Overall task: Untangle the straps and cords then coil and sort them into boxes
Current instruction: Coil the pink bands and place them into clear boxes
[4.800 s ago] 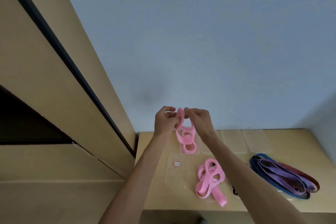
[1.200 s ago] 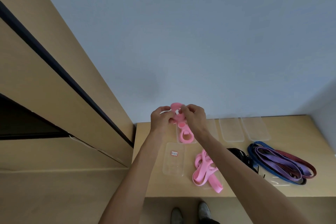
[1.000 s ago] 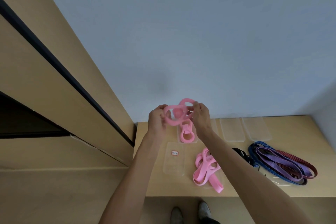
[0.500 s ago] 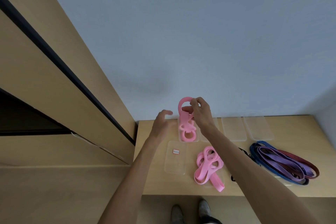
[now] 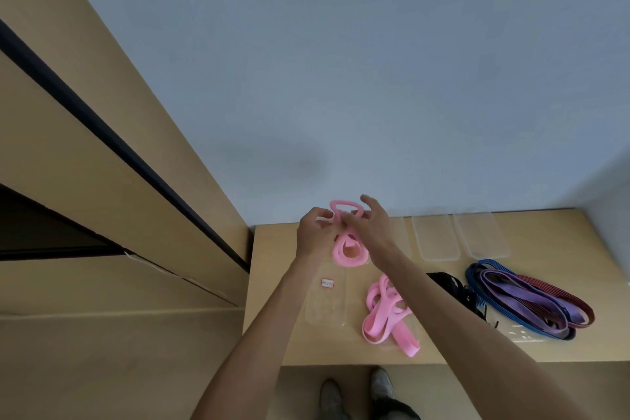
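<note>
Above the desk: both my hands meet over the far left part of the wooden desk (image 5: 269, 300), just in front of the pale wall.
Left hand: my left hand (image 5: 313, 232) pinches one side of a pink strap (image 5: 344, 211), fingers closed on it.
Right hand: my right hand (image 5: 373, 227) grips the other side of the same strap with thumb and lower fingers, while the upper fingers are lifted and spread.
Strap: one loop rises above my fingers; the rest hangs in coils (image 5: 349, 251) down toward a clear box whose edges I can barely make out.
Doing it well: I judge I am winding the coil, so I should keep each turn flat and the same width, hold the finished turns tight in the left hand, and feed with the right.
Risk: slack turns may spring open.
Waiting: a loose pink strap pile (image 5: 387, 315) in front, a clear labelled lid (image 5: 325, 300) to its left, black cords (image 5: 453, 286), purple, blue and red straps (image 5: 531, 297), two empty clear boxes (image 5: 460, 237).
</note>
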A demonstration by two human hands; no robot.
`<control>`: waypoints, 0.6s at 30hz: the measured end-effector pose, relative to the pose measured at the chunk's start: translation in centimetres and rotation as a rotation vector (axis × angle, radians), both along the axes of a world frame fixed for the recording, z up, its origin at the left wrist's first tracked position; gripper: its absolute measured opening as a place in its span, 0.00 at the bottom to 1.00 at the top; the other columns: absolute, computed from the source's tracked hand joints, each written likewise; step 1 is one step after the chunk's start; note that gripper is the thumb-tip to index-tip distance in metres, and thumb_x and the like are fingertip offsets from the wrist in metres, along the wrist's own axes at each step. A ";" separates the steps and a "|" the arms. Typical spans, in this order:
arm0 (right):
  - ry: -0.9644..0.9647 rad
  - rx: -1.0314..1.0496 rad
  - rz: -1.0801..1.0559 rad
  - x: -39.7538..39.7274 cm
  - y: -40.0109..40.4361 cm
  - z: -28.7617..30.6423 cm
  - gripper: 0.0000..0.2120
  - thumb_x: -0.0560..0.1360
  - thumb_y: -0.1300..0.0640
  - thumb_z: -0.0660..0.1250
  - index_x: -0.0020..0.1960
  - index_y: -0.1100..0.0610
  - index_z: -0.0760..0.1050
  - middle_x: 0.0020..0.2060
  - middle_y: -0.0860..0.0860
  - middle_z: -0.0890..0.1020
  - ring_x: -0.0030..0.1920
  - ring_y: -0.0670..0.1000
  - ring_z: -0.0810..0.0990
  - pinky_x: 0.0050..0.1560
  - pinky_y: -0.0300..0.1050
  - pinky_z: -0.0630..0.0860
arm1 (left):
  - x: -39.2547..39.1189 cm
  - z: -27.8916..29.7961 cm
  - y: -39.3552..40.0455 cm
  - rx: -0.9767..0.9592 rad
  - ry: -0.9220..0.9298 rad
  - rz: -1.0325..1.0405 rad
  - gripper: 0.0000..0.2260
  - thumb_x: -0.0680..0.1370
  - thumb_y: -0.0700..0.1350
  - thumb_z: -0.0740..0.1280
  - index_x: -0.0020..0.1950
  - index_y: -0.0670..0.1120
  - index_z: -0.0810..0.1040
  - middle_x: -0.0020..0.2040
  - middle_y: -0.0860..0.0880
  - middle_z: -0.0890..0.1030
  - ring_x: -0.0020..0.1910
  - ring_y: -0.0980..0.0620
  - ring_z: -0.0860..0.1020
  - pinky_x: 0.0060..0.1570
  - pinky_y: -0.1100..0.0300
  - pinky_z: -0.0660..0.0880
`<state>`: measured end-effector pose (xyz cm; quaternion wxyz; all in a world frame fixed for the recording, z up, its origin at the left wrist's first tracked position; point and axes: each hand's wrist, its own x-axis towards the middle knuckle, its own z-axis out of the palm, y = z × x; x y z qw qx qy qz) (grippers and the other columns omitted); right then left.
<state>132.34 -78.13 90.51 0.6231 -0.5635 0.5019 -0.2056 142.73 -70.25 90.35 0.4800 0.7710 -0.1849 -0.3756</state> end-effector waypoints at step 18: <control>0.330 -0.213 0.236 -0.2 -3.5 -8.2 0.18 0.71 0.69 0.71 0.60 0.60 0.82 0.57 0.56 0.84 0.53 0.53 0.83 0.59 0.47 0.79 | -0.8 -7.6 -2.6 0.179 -0.043 -0.102 0.11 0.72 0.36 0.70 0.52 0.47 0.82 0.46 0.53 0.83 0.45 0.53 0.80 0.38 0.66 0.73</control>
